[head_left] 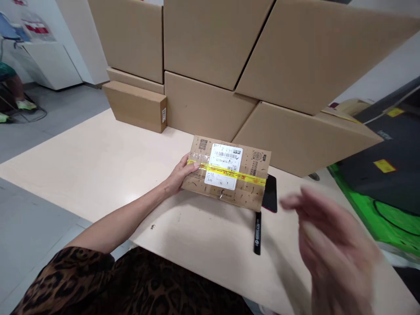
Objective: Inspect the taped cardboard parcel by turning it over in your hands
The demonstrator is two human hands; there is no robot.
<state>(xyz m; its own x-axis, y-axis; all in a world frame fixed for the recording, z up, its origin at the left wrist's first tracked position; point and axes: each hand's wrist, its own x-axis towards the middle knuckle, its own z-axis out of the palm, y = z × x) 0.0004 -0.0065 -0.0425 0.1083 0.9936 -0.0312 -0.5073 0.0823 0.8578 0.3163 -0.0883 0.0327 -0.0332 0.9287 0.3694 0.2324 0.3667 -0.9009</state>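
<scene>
Big brown cartons (213, 105) are stacked along the back of a pale wood worktop (114, 162), with a smaller plain box (138, 105) in front of them, over on the left. Then there's the taped parcel (227, 173), held up over the middle, slightly tilted, white label (220, 159) facing me. Left hand (182, 175) has its grip closed on the parcel's left end, thumb on top. Right hand (331, 245) is pretty blurry, raised off to the right, grip loosely open. Black phone (271, 192) pokes out past the parcel's right end, and a skinny black strip (257, 236) with white lettering lies nearer me.
</scene>
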